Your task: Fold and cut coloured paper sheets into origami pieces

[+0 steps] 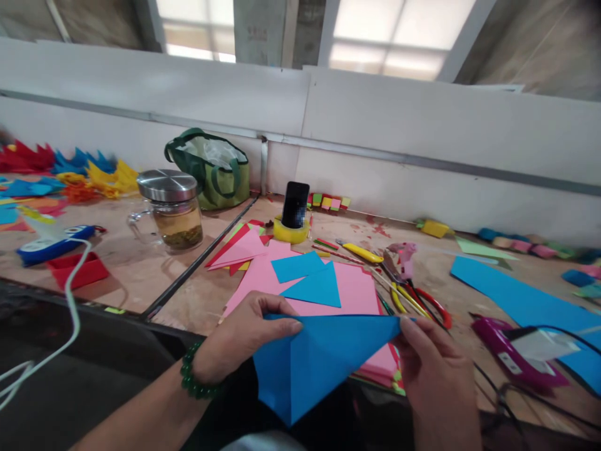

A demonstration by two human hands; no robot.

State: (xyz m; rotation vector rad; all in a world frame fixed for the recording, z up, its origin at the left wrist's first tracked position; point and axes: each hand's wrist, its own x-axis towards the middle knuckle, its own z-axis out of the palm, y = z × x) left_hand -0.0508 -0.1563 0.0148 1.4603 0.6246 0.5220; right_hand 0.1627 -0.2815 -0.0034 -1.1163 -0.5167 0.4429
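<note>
Several pink sheets (pixel 357 289) lie partly behind held blue paper (pixel 319 360).

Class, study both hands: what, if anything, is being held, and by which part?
A creased sheet of blue paper: the left hand grips its upper left part, thumb on top; the right hand pinches its pointed right corner.

Glass mug (pixel 181 225) with a metal lid (pixel 167 185) on the bench (pixel 134 272), green bag (pixel 229 186) tucked just behind it, red tray (pixel 84 274) and blue power strip (pixel 44 250) to its left, phone (pixel 295 203) propped off to its right.
</note>
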